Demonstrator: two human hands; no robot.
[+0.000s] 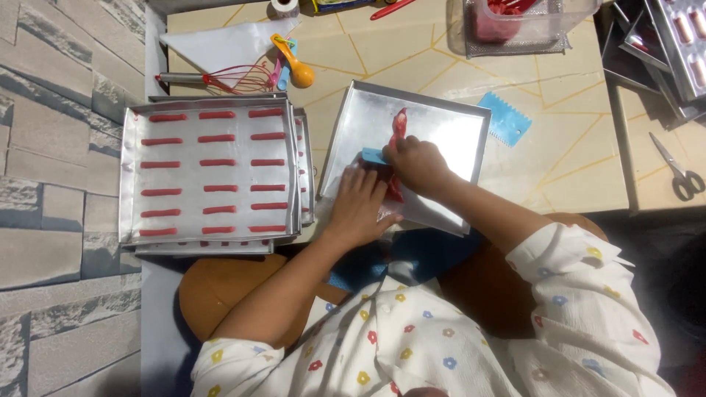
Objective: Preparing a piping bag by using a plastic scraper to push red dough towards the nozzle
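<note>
Two hands at work on one metal tray

Two bare hands are seen over a square silver metal tray (pixel 448 140) lying tilted on the pale tabletop (pixel 573 169). One small blue plastic scraper (pixel 373 156) is clamped in the fingers of the right hand (pixel 416 165), its free end showing just left of the knuckles. One clear piping bag smeared with red paste (pixel 398 126) lies on the tray, running up from under that hand. The left hand (pixel 359 206) is pressed flat on the bag's lower part, fingers spread, nothing clasped.

Eighteen red piped strips (pixel 218 163) are counted in three columns of six on a second rectangular tray (pixel 126 176), stacked on others, close beside the first. One spare toothed blue scraper (pixel 506 117), one red whisk (pixel 235 76) and one pair of scissors (pixel 680 173) lie apart. Bare tabletop is left to the right of the tray.
</note>
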